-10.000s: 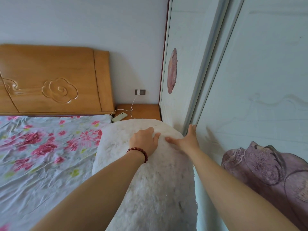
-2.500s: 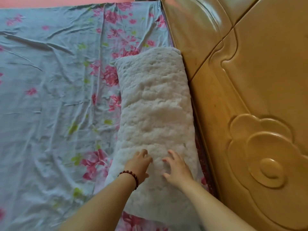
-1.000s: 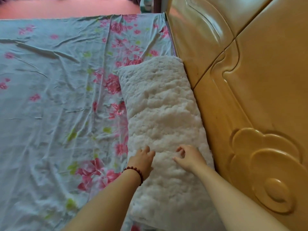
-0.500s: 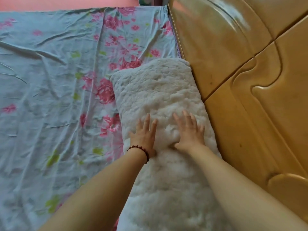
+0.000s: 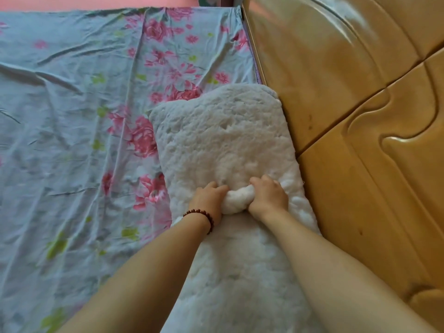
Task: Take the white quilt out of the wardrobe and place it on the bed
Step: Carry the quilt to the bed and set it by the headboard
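The white quilt [image 5: 223, 138], folded into a long fluffy bundle, lies on the bed [image 5: 72, 116] along the wooden headboard. My left hand [image 5: 209, 200], with a bead bracelet on its wrist, and my right hand [image 5: 269, 197] are side by side on the quilt's middle. Both have their fingers closed on a bunched lump of the white filling between them. The wardrobe is out of view.
The bed carries a wrinkled blue sheet with pink flowers, spreading to the left. The carved wooden headboard [image 5: 360, 116] rises along the right, touching the quilt's edge. A strip of red floor [image 5: 96, 2] shows at the top.
Half a second ago both hands lay flat with fingers spread on the quilt. Now they have curled shut and pinched up a lump of it between them.
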